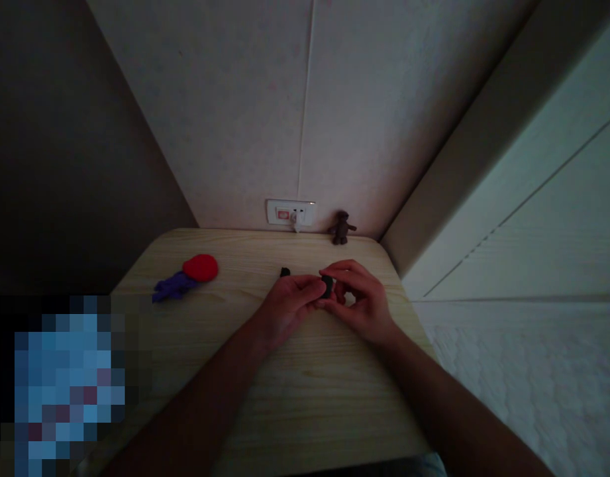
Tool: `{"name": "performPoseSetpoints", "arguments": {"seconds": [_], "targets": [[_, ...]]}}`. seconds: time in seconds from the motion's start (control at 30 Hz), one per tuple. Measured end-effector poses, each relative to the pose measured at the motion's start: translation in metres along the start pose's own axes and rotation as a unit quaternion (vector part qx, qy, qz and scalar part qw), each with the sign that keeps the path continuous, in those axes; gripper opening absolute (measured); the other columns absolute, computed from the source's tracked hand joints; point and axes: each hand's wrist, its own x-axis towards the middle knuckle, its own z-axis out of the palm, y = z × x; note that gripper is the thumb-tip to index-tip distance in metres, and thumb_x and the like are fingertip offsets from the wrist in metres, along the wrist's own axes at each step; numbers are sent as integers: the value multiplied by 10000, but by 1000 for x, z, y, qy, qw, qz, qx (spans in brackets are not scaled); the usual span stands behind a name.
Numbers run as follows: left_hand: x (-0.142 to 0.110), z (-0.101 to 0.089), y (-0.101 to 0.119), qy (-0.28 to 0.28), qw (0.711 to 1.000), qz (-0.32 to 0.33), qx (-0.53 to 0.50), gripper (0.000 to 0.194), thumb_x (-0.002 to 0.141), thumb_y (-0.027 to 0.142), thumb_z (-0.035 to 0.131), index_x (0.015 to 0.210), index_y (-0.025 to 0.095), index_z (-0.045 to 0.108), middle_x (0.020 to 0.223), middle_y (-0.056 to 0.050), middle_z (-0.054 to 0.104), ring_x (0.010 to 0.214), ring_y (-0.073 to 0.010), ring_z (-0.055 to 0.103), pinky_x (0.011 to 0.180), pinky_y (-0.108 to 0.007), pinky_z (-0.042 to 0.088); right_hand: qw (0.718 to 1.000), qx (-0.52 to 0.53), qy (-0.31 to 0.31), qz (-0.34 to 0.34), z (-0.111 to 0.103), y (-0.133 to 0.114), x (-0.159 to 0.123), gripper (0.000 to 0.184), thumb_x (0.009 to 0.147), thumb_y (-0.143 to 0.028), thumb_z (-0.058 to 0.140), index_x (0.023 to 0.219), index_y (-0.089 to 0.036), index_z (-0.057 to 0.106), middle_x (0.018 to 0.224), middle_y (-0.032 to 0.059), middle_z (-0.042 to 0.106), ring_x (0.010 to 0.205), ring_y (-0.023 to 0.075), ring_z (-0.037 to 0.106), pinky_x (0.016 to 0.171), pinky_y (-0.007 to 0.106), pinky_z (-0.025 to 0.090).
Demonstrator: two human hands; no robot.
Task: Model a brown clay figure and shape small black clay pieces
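Note:
A small dark lump (pixel 327 286), which looks like modelling clay, is held between my two hands above the table. My left hand (pixel 297 298) pinches it from the left, thumb on top. From the right, the fingers and thumb of my right hand (pixel 360 295) curl around its other side. Just behind my left hand, a smaller black piece (pixel 285 272) rests on the table. To the left lies a purple figure (pixel 175 286) with a flat red disc (pixel 201 267) at its upper end. A dark brown figure (pixel 341 228) with arms spread stands at the back, near the wall.
The pale wooden tabletop (pixel 285 397) meets a light wall (pixel 225 119) at the back. A socket plate (pixel 291 212) with a white plug sits low on that wall. A white panel (pixel 523 218) rises on the right, above quilted bedding (pixel 533 377). A pixelated patch covers the lower left.

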Motion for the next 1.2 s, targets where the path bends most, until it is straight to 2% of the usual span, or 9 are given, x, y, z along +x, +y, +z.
{"name": "performPoseSetpoints", "arguments": {"seconds": [0.17, 0.37, 0.63, 0.73, 0.87, 1.03, 1.2], "targets": [[0, 0, -1, 9, 1000, 1, -6, 255, 737, 310, 921, 826, 98, 811, 775, -63, 719, 763, -143, 654, 733, -249, 493, 1000, -16, -6, -7, 1, -2, 1, 439, 831, -270, 871, 1252, -288, 751, 1128, 64, 665, 646, 74, 568, 560, 246, 516], [1, -2, -5, -18, 998, -33, -54, 322, 767, 387, 909, 909, 111, 823, 864, -91, 734, 832, -167, 670, 821, -277, 540, 1000, -3, 1, 5, 2, -1, 2, 462, 829, -296, 878, 1272, -305, 749, 1124, 76, 663, 755, 120, 609, 591, 245, 545], [1, 0, -2, 4, 998, -13, -66, 280, 733, 298, 941, 805, 87, 772, 770, -30, 628, 702, -85, 546, 666, -201, 454, 1000, 3, -9, 8, 3, 1, 2, 586, 851, -308, 853, 1405, -322, 663, 1144, 62, 629, 626, 61, 526, 547, 230, 507], [2, 0, -3, 17, 997, -10, -80, 302, 717, 301, 950, 827, 83, 774, 749, -21, 613, 692, -83, 536, 675, -206, 454, 1000, 3, -7, 17, 3, 0, 2, 589, 870, -306, 830, 1428, -327, 640, 1152, 64, 626, 626, 64, 522, 542, 234, 499], [2, 0, -6, 14, 997, -13, -73, 308, 759, 360, 917, 839, 98, 777, 770, -40, 647, 744, -120, 578, 757, -257, 502, 999, 20, -15, 25, 4, -4, 2, 481, 922, -336, 771, 1393, -314, 673, 1088, 68, 630, 683, 104, 572, 577, 262, 541], [3, -4, -11, 14, 999, -3, -35, 341, 810, 423, 867, 834, 107, 743, 748, -44, 648, 707, -138, 584, 694, -286, 502, 996, 68, 7, 55, 3, -4, 3, 232, 996, -347, 675, 1191, -272, 776, 1066, 83, 663, 701, 121, 642, 556, 262, 550], [4, -4, -11, 50, 997, 49, 32, 451, 788, 471, 878, 1039, 147, 689, 824, -36, 704, 696, -142, 623, 660, -289, 511, 995, 40, 52, 74, 4, -2, 4, 191, 948, -384, 743, 1070, -248, 798, 1035, 81, 669, 719, 127, 621, 519, 237, 505]]}}
